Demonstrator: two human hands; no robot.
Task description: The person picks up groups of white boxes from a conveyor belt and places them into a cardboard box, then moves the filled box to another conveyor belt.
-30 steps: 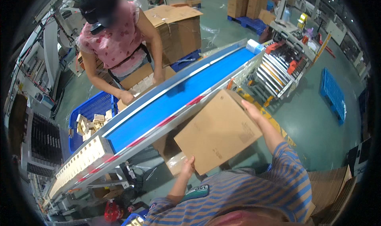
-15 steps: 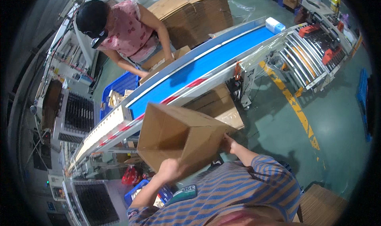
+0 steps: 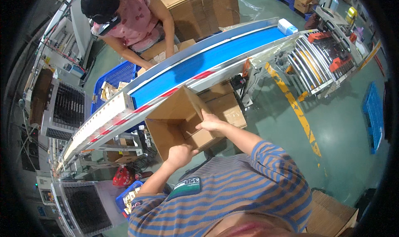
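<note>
An opened cardboard box point(image 3: 164, 110) is held tilted in front of my chest, its open side facing up toward me and its inside bare. My left hand point(image 3: 180, 156) is closed on the box's near rim. At the right rim, my right hand point(image 3: 210, 122) grips the wall, thumb and fingers on either side of the edge. Just beyond the box runs a blue conveyor belt point(image 3: 216, 52) with a raised metal side. Flattened cardboard point(image 3: 226, 108) lies under the conveyor, to the right of the box.
Across the belt a co-worker point(image 3: 133, 25) handles another carton point(image 3: 183, 46) beside a blue crate point(image 3: 112, 77). A white pack point(image 3: 286, 27) sits at the belt's far end, near a roller conveyor point(image 3: 309, 64). Behind me at right is stacked cardboard point(image 3: 328, 214).
My right hand has moved from the box's outer right side up to its rim. The box has turned, its opening now more upward, and my left hand has shifted slightly along with it.
</note>
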